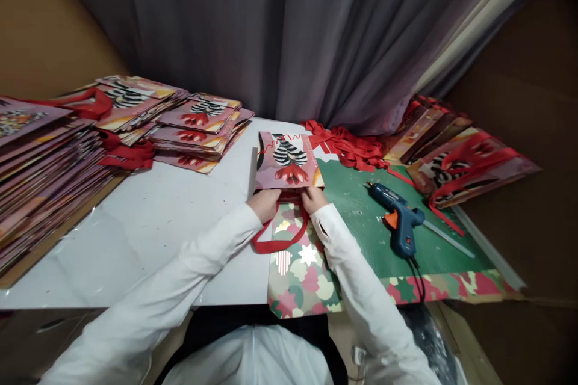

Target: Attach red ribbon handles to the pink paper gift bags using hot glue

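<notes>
Left hand (pixel 263 203) clenched on the near left corner of a flat paper gift bag (pixel 289 161); right hand (pixel 313 198) gripping its near right corner. Bag held at mid bench, far edge tipped up toward the curtain (pixel 289 30), red ribbon handle (pixel 280 234) looping down over a star-patterned sheet (pixel 300 277). Bare white bench (pixel 171 222) to the left, open up to the stacked finished bags (pixel 198 126) and the taller pile (pixel 45 174) along the left edge. Green mat (pixel 356 216) to the right, blue glue gun (pixel 400 219) well apart from the hand, loose red ribbons (pixel 350 147) beyond, more bags (pixel 460 162) crowding the right edge.
</notes>
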Demonstrator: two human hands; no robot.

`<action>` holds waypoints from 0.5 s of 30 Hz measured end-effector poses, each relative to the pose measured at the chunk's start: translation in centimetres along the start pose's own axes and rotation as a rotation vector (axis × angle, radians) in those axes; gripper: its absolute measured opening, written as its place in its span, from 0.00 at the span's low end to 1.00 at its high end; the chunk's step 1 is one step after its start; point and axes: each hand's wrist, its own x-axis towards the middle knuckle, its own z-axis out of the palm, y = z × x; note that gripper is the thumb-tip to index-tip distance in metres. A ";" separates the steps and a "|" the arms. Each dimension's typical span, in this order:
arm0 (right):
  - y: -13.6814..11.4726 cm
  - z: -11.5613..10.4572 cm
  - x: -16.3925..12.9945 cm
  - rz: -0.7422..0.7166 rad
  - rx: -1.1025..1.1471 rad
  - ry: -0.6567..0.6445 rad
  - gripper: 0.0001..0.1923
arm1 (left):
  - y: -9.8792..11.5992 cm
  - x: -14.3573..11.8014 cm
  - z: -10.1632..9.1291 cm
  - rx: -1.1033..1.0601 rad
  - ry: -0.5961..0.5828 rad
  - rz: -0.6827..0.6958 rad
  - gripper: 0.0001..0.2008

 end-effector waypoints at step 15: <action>-2.6 -3.3 -3.5 -0.362 -0.621 0.208 0.13 | 2.6 -1.0 -4.8 0.366 0.025 0.302 0.20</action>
